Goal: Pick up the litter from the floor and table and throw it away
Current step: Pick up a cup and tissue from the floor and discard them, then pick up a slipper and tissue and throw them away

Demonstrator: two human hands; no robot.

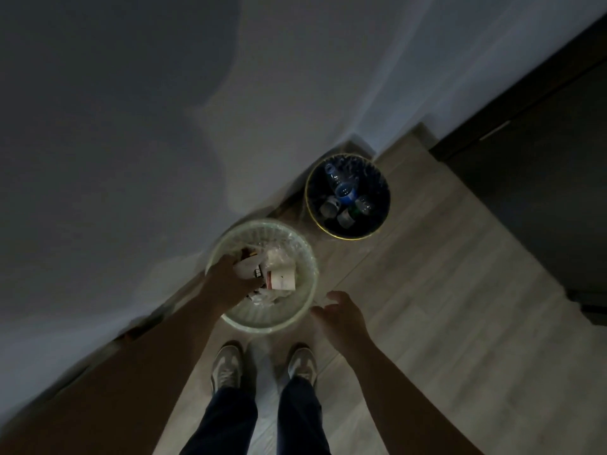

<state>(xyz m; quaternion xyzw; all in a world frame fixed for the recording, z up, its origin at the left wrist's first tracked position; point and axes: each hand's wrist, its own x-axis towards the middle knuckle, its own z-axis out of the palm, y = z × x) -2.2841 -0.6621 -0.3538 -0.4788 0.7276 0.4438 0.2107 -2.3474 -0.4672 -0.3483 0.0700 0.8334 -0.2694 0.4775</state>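
Note:
A pale round waste bin (269, 327) with a clear liner stands by the wall, just ahead of my feet. It holds crumpled white paper (244, 267), a paper cup (283, 279) and other scraps. My left hand (231, 280) reaches down into the bin over the litter. Its fingers curl downward, and what they hold, if anything, is hidden. My right hand (340, 318) hovers at the bin's near right rim with fingers spread and nothing in it.
A black bin with a gold rim (348, 237) stands further along the wall and holds plastic bottles (345, 192). A dark door or cabinet (542, 159) rises at the right. My two shoes (226, 366) stand on the light wood floor (427, 290). The scene is dim.

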